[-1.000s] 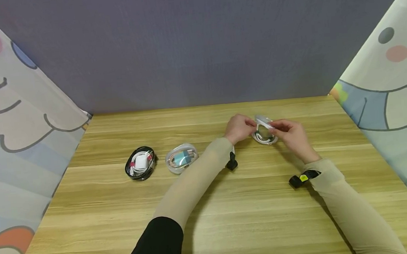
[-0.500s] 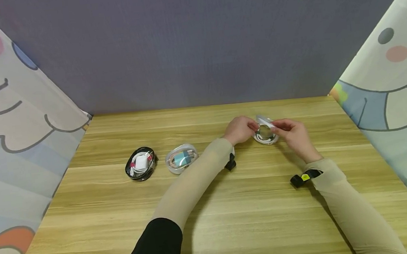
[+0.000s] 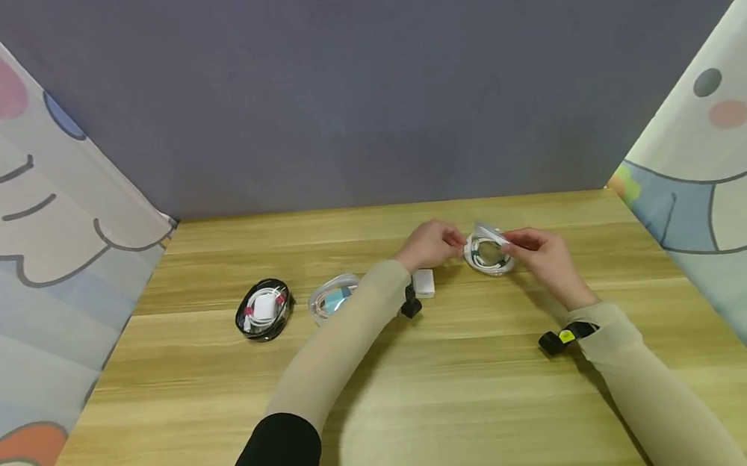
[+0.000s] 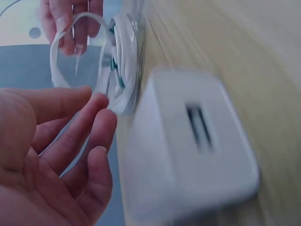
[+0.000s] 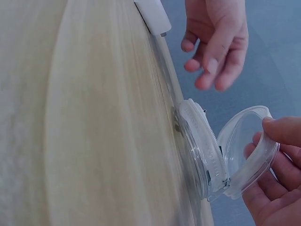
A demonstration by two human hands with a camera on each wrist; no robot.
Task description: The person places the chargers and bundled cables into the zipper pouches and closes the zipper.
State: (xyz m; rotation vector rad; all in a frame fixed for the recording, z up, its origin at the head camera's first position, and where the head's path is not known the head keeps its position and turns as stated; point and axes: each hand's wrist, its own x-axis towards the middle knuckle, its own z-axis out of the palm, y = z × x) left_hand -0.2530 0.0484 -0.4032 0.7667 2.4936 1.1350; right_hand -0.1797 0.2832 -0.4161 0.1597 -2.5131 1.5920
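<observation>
A small round clear zip pouch (image 3: 489,253) with white edging lies at the right back of the table, its lid (image 5: 251,146) raised. Coiled inside is a white cable (image 4: 123,54) with green bits on it. My right hand (image 3: 545,258) pinches the lid's rim between thumb and fingers. On the pouch's left, my left hand (image 3: 430,244) holds nothing; its fingers are loosely bent, and the right wrist view shows a gap between them and the pouch. Close by the left wrist stands a white charger plug (image 3: 423,284), its port (image 4: 200,127) facing the left wrist camera.
Farther left on the wooden table (image 3: 429,393) lie a black-edged pouch (image 3: 264,309) with a white plug and cable, and a clear pouch (image 3: 327,297) with a blue item, partly covered by the left sleeve. A grey panel (image 3: 372,83) rises behind the table.
My left hand has drawn a little leftward from the pouch, and the white charger plug has come into view beside its wrist. My right hand keeps holding the lid. The head view has tilted slightly.
</observation>
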